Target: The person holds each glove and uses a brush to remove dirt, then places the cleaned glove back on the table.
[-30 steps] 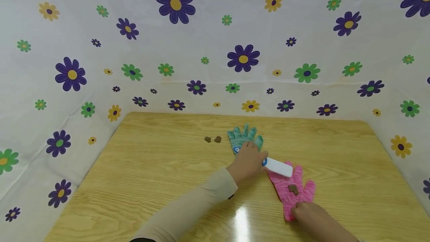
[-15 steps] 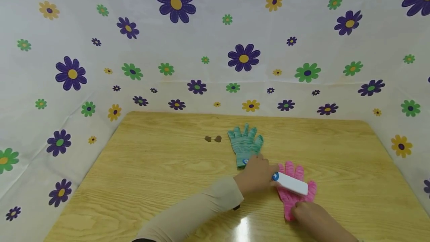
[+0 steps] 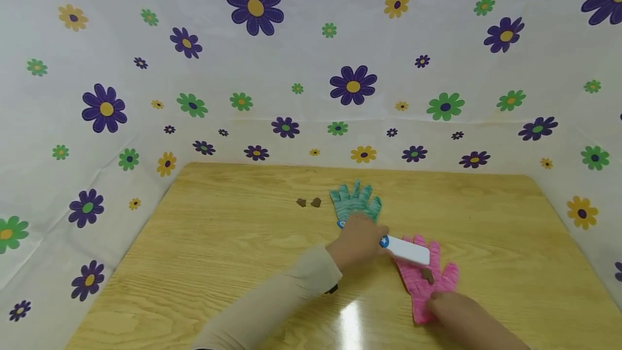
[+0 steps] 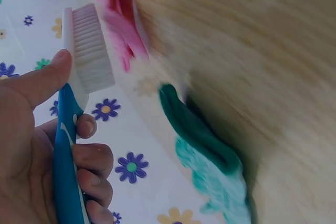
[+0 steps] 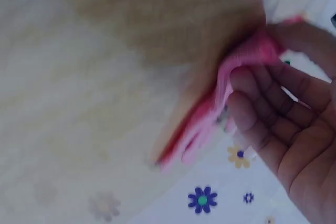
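Observation:
My left hand grips a brush by its blue handle, fingers curled round it and thumb along the white head. In the left wrist view the brush's pale bristles face the table side. In the head view, its white head is over the finger end of a pink knitted glove. A brown patch or lump shows on that glove's palm. My right hand pinches the pink glove near its cuff; in the right wrist view the fabric lifts at the fingers. The brush's contact with the glove cannot be told.
A teal knitted glove lies behind my left hand, its cuff partly covered. Two small brown lumps lie left of it. The wooden table is bordered by a white flowered cloth at the back and sides.
My left hand swept the brush toward the near right across the pink glove, covering the brown patch, then back toward the far left. My right hand stays at the cuff.

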`<state>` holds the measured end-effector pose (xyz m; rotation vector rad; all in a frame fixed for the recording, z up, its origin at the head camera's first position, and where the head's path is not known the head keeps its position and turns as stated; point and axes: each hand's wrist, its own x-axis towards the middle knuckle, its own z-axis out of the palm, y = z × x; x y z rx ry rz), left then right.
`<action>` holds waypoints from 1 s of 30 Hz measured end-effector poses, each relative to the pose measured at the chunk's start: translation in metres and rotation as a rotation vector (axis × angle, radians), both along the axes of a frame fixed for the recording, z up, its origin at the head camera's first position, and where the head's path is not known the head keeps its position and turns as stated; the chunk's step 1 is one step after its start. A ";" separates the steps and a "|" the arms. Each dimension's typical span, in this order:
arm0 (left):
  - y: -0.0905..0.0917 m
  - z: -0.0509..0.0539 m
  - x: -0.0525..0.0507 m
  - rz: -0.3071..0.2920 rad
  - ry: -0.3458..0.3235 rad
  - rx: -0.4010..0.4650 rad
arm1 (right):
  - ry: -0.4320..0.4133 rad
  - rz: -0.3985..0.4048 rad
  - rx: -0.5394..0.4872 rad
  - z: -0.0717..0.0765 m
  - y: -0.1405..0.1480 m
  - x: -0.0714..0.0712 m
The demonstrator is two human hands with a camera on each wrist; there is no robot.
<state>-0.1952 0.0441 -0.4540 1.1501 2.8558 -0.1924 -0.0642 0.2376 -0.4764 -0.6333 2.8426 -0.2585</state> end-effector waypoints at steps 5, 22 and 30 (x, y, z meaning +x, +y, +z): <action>0.007 -0.002 0.007 -0.016 -0.028 0.012 | 0.077 0.161 -0.068 0.010 0.029 -0.010; 0.018 -0.008 0.017 -0.025 -0.041 -0.045 | 0.756 0.659 -0.063 -0.030 0.043 -0.031; 0.013 -0.019 0.006 0.028 -0.014 -0.020 | 0.772 0.604 0.013 -0.028 0.039 -0.021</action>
